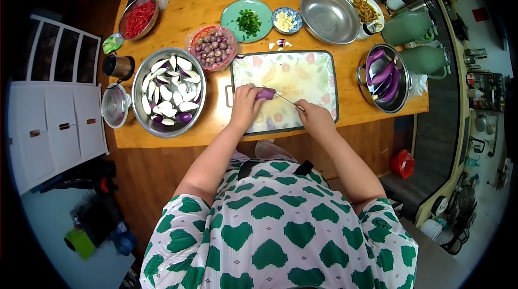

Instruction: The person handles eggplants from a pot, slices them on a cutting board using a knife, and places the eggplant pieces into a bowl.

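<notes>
The left hand pinches a short purple eggplant piece flat against the patterned cutting board. The right hand is closed round a knife, its thin blade meeting the piece. The holding fingertips lie just beside the edge, so a slip on the glossy skin could nick them. The piece looks small, stubby, smooth and deep violet, near the board's middle.
</notes>
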Demonstrator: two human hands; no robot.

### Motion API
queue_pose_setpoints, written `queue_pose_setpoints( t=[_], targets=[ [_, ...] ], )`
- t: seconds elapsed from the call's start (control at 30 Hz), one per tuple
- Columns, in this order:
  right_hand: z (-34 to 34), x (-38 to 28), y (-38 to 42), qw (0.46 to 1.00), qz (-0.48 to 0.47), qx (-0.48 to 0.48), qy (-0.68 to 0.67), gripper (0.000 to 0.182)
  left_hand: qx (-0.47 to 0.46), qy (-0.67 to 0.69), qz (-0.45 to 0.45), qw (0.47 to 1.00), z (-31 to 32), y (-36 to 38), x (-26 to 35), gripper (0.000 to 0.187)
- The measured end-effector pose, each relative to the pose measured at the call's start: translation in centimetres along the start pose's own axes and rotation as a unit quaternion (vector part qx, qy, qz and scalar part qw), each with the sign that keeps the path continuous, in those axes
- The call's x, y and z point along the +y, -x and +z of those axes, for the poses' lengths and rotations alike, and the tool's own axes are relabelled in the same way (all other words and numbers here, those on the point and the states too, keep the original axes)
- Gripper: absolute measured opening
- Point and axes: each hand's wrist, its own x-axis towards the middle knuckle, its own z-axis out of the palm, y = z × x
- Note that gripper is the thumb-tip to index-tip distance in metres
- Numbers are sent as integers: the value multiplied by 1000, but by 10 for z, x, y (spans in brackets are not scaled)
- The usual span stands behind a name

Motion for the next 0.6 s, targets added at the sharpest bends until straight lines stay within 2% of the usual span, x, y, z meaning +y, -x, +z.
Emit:
queue_pose_setpoints(
  t=[0.1, 0.27, 0.43, 0.6],
  targets=[
    [-6, -3, -7, 997, -3, -55, 46, 18, 31, 2, 5, 999, 10, 3, -4, 38],
    [-22, -8, -38, 988, -63, -108, 90, 18, 13, 22, 14, 1000, 10, 3, -11, 33],
    [6, -26, -64, 988, -85, -101, 84, 17, 28, 24, 20, 999, 12, 4, -12, 32],
    [29, -8, -83, 991, -80, -94, 49, 19, 26, 23, 18, 999, 12, 6, -11, 33]
  ],
)
